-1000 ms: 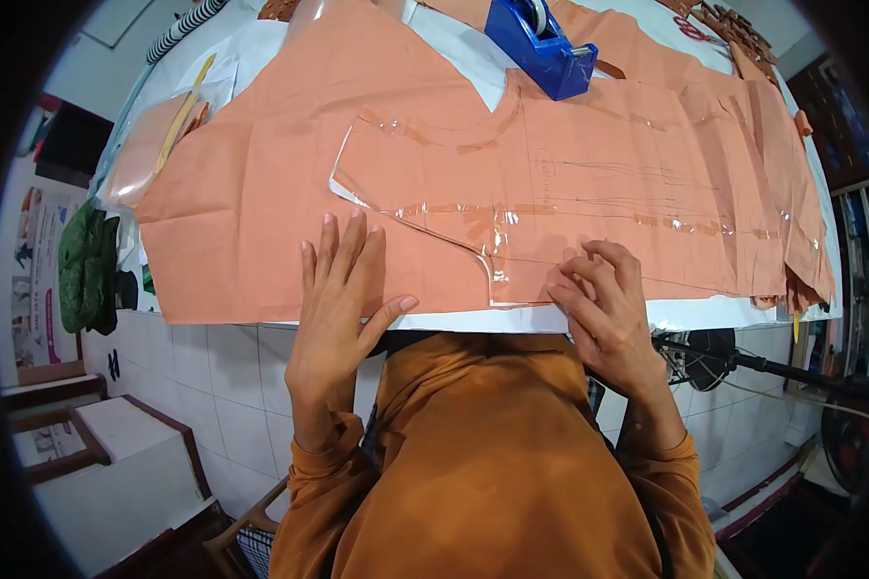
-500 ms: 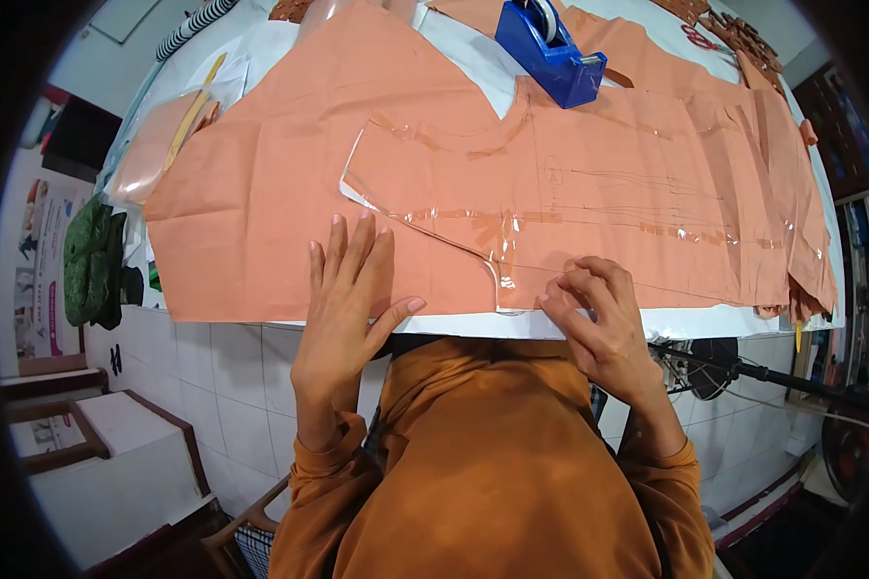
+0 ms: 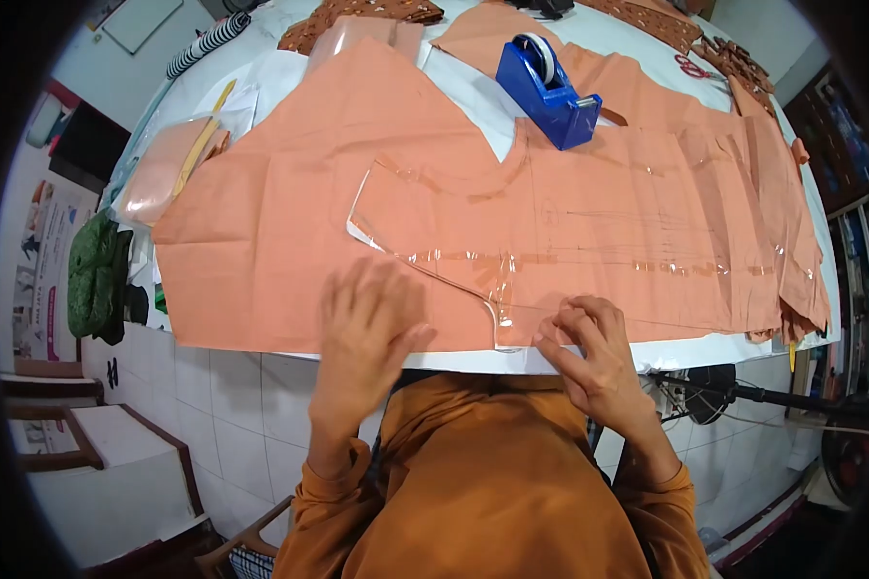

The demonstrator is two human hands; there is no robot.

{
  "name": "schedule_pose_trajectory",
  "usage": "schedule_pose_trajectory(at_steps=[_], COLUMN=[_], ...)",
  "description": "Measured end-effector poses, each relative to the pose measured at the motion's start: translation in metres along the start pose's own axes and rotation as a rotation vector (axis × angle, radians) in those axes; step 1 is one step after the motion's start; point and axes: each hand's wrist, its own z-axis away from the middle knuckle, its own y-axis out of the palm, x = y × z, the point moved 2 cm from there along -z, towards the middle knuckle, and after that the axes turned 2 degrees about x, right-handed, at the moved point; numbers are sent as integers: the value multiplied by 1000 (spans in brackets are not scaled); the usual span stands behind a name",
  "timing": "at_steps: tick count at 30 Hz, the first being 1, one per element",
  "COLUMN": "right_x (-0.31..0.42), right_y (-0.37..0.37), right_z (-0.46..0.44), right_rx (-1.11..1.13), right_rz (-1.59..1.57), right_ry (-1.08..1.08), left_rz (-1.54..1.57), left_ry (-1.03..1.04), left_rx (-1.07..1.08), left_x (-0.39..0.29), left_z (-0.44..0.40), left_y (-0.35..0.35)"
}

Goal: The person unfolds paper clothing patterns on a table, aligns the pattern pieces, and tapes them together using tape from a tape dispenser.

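Note:
An orange cloth (image 3: 251, 251) is spread along the near side of the table. On it lies a taped, pencil-marked garment pattern piece (image 3: 454, 227) of the same orange colour, with a white edge showing at its left curve. My left hand (image 3: 372, 314), blurred by motion, is over the cloth left of the pattern's curve, fingers stretched and thumb apart. My right hand (image 3: 594, 357) rests at the pattern's lower edge with curled fingers and the thumb and forefinger close together. Whatever is between those fingertips is too small to make out.
A blue tape dispenser (image 3: 550, 96) stands on the cloth beyond the pattern. Red-handled scissors (image 3: 690, 66) lie at the back right. Clear plastic packs (image 3: 164, 174) are at the left. Bunched orange cloth (image 3: 797, 251) lies at the right end of the white table (image 3: 454, 359).
The view has tilted, so the table sits lower in it. My left hand has shifted slightly and is now blurred. My right hand stays at the pattern's lower edge, still curled.

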Motion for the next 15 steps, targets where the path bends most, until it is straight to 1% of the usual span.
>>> schedule_pose_trajectory(at_steps=[3,6,10,14,15], right_x=[0,1,4,2,2], right_y=[0,-1,-6,-9,-11], right_z=[0,-1,-4,-4,-6], right_rx=[11,23,72,154,204], right_rz=[-11,-23,-19,4,9], right_ry=[-1,2,46,-19,-22], left_rz=[156,211,201,201,220], left_ry=[315,402,381,333,323], left_rx=[-23,-62,-81,-27,-18], left_x=[-24,-55,-55,-51,-50], left_z=[-6,-18,-23,-27,-27], left_y=[17,25,35,35,34])
